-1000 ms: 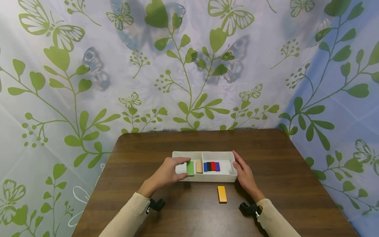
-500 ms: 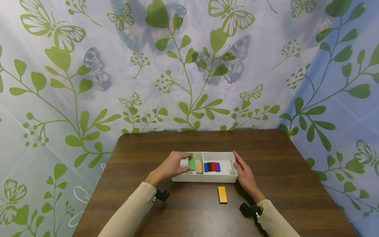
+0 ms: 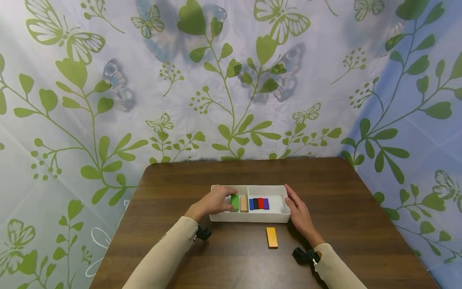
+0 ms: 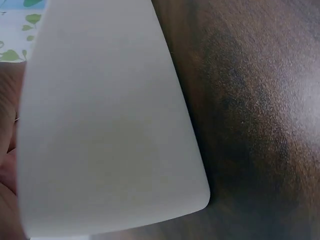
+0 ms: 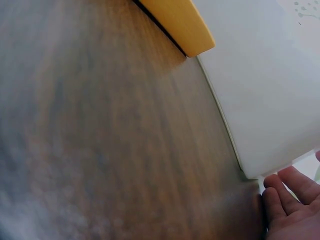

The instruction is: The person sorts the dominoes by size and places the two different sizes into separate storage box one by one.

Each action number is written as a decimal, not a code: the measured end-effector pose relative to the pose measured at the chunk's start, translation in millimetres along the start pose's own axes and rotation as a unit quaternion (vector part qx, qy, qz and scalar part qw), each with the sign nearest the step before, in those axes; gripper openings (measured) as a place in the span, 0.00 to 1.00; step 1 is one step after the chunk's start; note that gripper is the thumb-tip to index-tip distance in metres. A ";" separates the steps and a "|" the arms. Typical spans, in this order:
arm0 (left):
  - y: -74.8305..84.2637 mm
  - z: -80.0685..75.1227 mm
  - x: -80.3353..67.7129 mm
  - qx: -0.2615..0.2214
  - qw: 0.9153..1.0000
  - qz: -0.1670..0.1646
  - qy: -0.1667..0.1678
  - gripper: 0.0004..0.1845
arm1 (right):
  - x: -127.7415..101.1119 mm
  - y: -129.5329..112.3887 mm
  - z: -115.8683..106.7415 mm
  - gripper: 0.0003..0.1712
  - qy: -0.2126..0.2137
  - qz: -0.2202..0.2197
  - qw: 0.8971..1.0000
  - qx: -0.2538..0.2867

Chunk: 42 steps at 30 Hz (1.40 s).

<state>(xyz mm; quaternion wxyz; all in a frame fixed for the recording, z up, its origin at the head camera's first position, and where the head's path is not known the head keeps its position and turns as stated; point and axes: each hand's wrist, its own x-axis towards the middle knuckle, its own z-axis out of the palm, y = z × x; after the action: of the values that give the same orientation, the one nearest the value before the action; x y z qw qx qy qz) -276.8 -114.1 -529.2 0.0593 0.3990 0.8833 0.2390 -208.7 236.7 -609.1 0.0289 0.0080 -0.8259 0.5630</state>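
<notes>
A white two-compartment box (image 3: 268, 218) lies across the table, seen from the head. My left hand (image 3: 213, 201) reaches over its left end and pinches a green block (image 3: 235, 203) between thumb and fingers inside the left compartment. A beige block (image 3: 244, 204) lies just right of the green one, near the divider. In the right compartment, blue (image 3: 251, 204), black (image 3: 256, 204), red (image 3: 260, 203) and purple (image 3: 266, 204) blocks sit side by side. My right hand (image 3: 300, 214) rests against the box's right end, fingers extended along the wall. The left wrist view shows mostly the box's outer wall (image 4: 110, 125).
A yellow-orange block (image 3: 272, 238) lies on the brown wooden table (image 3: 231, 257) in front of the box, left of my right wrist. A leaf-and-butterfly patterned curtain (image 3: 231, 100) hangs behind the table and along its sides.
My left hand has carried the green block from over the box's front rim back and slightly right, down into the left compartment beside the beige block. The right hand has stayed at the box's right end.
</notes>
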 end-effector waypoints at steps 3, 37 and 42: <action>-4.1 5.7 2.7 0.002 1.000 0.006 -0.002 0.19 | -1.4 1.4 0.1 0.33 -0.001 0.004 1.000 -0.004; -1.5 9.1 19.2 0.060 0.997 -0.003 -0.052 0.27 | 0.0 -2.1 -1.1 0.33 0.006 0.001 1.000 0.002; -1.0 9.2 17.6 0.065 0.997 0.006 -0.041 0.25 | -1.3 -3.6 -0.5 0.34 0.000 0.008 1.000 0.008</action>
<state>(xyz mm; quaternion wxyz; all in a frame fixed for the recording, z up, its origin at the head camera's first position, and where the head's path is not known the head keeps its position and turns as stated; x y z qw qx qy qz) -286.7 -98.3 -536.2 0.0682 0.4167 0.8913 0.1650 -207.3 235.8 -605.6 0.0244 0.0017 -0.8217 0.5695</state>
